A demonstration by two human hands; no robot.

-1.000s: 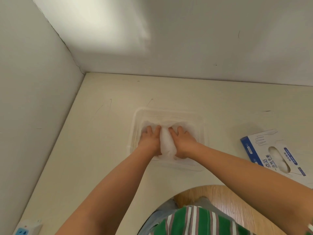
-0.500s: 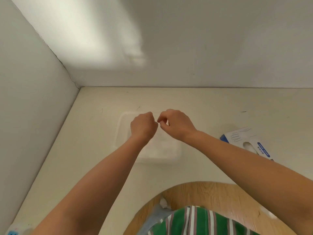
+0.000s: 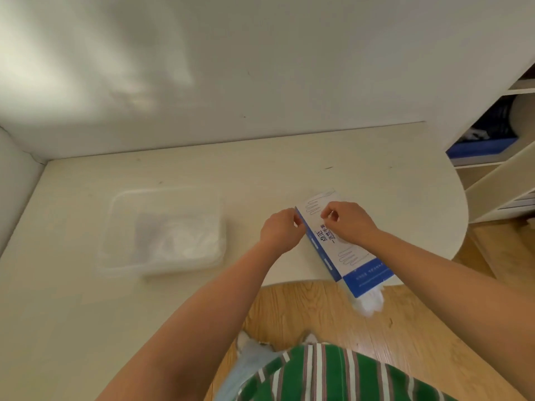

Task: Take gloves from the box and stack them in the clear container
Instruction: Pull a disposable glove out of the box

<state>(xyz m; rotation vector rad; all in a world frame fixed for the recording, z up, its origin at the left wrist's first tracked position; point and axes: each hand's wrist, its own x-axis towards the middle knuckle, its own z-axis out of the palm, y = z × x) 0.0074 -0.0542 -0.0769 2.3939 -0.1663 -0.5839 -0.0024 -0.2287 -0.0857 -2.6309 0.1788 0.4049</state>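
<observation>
On the right of the cream table (image 3: 260, 175) lies the blue-and-white glove box (image 3: 351, 260), near end overhanging, white gloves (image 3: 372, 302) spilling out; the left hand (image 3: 279, 231) grips its left edge, fingers curled; the right hand (image 3: 348, 224) pinches above its top, on what I cannot tell; the clear container (image 3: 162, 192), holding a glove pile (image 3: 179, 238), sits well left.

Left hand (image 3: 279, 231), right hand (image 3: 348, 224) curled on box (image 3: 348, 257); gloves (image 3: 179, 238) in container (image 3: 124, 269)
</observation>
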